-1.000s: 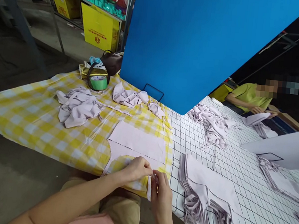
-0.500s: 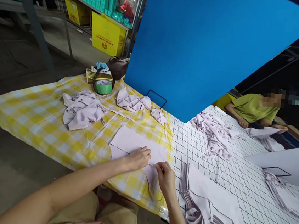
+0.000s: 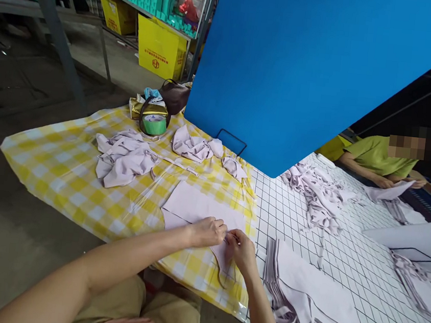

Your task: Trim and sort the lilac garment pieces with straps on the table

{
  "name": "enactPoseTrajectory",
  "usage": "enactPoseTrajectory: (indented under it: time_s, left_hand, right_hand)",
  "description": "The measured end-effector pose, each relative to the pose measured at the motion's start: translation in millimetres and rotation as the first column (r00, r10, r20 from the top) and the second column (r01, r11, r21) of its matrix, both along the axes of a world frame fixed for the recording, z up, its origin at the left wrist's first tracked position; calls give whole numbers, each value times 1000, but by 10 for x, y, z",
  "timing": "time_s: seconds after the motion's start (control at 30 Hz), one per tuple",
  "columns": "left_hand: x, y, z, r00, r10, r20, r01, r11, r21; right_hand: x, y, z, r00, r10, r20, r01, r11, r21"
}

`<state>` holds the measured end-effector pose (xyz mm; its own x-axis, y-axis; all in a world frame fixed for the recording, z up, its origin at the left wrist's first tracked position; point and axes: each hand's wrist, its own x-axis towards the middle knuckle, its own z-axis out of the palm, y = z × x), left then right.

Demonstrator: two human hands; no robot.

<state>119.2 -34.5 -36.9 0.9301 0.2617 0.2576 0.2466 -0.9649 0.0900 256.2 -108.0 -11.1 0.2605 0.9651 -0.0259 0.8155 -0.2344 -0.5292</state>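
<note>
A flat, pale lilac fabric piece (image 3: 199, 203) lies on the yellow checked cloth in front of me, its lower part hanging in a curved flap under my hands. My left hand (image 3: 210, 232) is closed on the fabric near its right end, fingers curled. Just beside it, my right hand (image 3: 242, 249) pinches the fabric's edge between thumb and fingers. The fingertips of both hands nearly meet, and they hide the exact spot they grip. To the right of my right hand lies a stack of similar lilac fabric pieces (image 3: 314, 280).
Crumpled lilac fabric (image 3: 127, 160) lies on the checked tablecloth (image 3: 61, 166); green tape (image 3: 153, 124) stands behind it. A large blue board (image 3: 286, 76) rises at the table's back. Across the white gridded surface (image 3: 265, 197), a person in a green shirt (image 3: 378, 155) handles fabric.
My left hand has moved right, closer to my right hand, and its fingers have curled tighter. The fabric's lower flap is drawn up between the hands. The view has shifted slightly.
</note>
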Motion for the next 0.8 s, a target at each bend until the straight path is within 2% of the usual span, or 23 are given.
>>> enactPoseTrajectory:
  time_s: [0.07, 0.13, 0.2, 0.27, 0.43, 0.8]
  left_hand:
    - [-4, 4, 23, 997, 77, 8, -76, 993, -95]
    - [-12, 27, 54, 986, 164, 11, -156, 955, -253]
    - [-15, 64, 79, 977, 215, 10, -194, 903, -383]
    - [-9, 102, 85, 973, 229, 9, -202, 874, -442]
    - [25, 164, 34, 974, 225, 10, -193, 858, -476]
    - [40, 165, -8, 971, 239, 16, -199, 842, -502]
  right_hand:
    - [8, 0, 11, 1000, 3, 8, -3, 1000, -14]
    - [6, -4, 30, 1000, 15, 23, -14, 1000, -21]
    - [-7, -10, 55, 998, 43, 46, -42, 999, -22]
    - [-28, -13, 81, 994, 83, 78, -81, 996, -22]
    - [-78, 2, 115, 968, 154, 199, -143, 987, -67]
    - [-101, 62, 127, 912, 162, 377, -107, 981, -162]
